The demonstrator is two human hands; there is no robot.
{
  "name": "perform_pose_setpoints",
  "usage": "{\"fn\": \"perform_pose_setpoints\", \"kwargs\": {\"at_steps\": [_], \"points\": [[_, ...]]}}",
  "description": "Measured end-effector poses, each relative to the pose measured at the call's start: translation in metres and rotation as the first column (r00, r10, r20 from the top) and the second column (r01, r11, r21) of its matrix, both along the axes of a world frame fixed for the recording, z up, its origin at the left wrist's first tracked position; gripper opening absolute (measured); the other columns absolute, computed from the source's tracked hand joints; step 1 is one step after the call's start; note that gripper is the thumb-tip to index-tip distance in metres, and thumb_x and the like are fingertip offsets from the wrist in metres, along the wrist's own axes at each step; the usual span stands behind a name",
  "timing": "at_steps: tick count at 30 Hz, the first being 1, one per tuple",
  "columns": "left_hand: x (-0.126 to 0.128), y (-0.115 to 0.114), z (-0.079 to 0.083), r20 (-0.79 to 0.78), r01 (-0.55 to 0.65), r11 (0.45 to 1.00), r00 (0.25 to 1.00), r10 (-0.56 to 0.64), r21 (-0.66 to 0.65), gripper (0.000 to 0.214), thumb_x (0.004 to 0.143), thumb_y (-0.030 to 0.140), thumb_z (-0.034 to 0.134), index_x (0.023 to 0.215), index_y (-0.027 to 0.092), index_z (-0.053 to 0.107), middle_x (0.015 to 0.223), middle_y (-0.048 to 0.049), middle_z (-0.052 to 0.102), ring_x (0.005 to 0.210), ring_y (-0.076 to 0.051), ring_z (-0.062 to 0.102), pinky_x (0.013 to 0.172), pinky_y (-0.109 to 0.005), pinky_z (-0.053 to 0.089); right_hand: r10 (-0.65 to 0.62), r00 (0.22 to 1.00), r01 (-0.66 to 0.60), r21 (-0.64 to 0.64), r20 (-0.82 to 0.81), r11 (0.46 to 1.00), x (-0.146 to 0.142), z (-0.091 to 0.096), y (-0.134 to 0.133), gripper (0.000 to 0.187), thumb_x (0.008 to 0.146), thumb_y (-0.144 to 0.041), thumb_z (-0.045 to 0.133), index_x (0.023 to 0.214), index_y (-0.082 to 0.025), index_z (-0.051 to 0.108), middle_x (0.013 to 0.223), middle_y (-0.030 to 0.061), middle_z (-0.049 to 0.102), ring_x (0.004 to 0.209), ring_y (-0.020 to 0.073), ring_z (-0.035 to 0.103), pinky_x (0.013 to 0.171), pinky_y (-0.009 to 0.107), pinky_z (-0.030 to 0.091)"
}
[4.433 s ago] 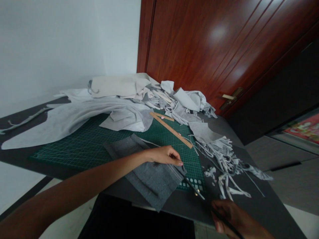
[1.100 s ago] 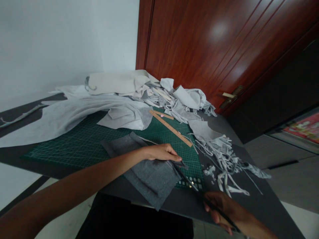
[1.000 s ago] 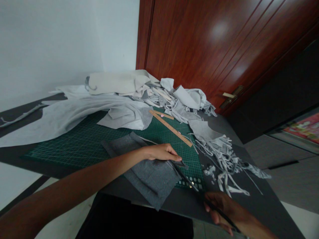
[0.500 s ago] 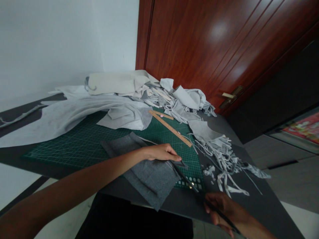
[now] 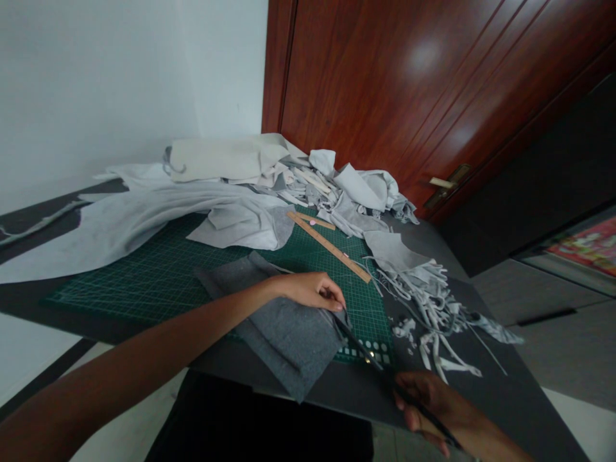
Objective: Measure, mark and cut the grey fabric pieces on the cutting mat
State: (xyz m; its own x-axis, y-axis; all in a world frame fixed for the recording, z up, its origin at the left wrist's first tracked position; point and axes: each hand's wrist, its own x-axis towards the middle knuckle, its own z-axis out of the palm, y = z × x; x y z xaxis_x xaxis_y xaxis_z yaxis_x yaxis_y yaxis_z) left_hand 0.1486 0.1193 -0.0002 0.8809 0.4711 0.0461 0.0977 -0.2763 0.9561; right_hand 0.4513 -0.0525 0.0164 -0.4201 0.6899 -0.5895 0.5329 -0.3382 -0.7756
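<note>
Just now the left hand point(image 5: 308, 292) has shifted to pinch the edge of the grey felt point(image 5: 283, 343), fingers together on it; the right hand point(image 5: 426, 404) stays clamped on the scissors point(image 5: 360, 346), whose blades meet that edge, the felt overhanging the mat point(image 5: 144, 295)

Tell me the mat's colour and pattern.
The mat is dark green with a pale grid; head view.

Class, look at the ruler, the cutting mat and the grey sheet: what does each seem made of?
The ruler looks wooden, warm tan. The cutting mat seems matte plastic, green with printed grid. The grey sheet looks like felt, fuzzy and speckled.
</note>
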Motion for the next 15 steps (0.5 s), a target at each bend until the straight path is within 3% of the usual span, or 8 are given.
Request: {"fn": "perform_pose_setpoints", "kwargs": {"at_steps": [6, 15], "points": [[-0.010, 0.012, -0.001, -0.039, 0.008, 0.999, 0.999, -0.007, 0.039, 0.023, 0.087, 0.037, 0.077, 0.101, 0.019, 0.080, 0.089, -0.0038, 0.077, 0.075, -0.013, 0.064, 0.070, -0.022, 0.045, -0.011, 1.000, 0.010, 0.028, 0.020, 1.000, -0.010, 0.005, 0.002, 0.084, 0.060, -0.102, 0.050, 0.074, -0.019, 0.049, 0.062, -0.0034, 0.051, 0.040, 0.0029, 0.032, 0.037, 0.019, 0.027], [-0.009, 0.022, -0.013, 0.001, -0.004, 0.980, 1.000, 0.004, 0.198, 0.020, 0.097, 0.026, 0.063, 0.098, 0.013, 0.079, 0.097, -0.0082, 0.080, 0.088, -0.017, 0.071, 0.079, -0.023, 0.049, 0.011, 1.000, -0.012, 0.028, 0.024, 1.000, -0.011, 0.008, 0.004, 0.078, 0.066, -0.094, 0.059, 0.079, -0.018, 0.052, 0.070, -0.0037, 0.052, 0.044, 0.0016, 0.031, 0.040, 0.017, 0.030]]}}
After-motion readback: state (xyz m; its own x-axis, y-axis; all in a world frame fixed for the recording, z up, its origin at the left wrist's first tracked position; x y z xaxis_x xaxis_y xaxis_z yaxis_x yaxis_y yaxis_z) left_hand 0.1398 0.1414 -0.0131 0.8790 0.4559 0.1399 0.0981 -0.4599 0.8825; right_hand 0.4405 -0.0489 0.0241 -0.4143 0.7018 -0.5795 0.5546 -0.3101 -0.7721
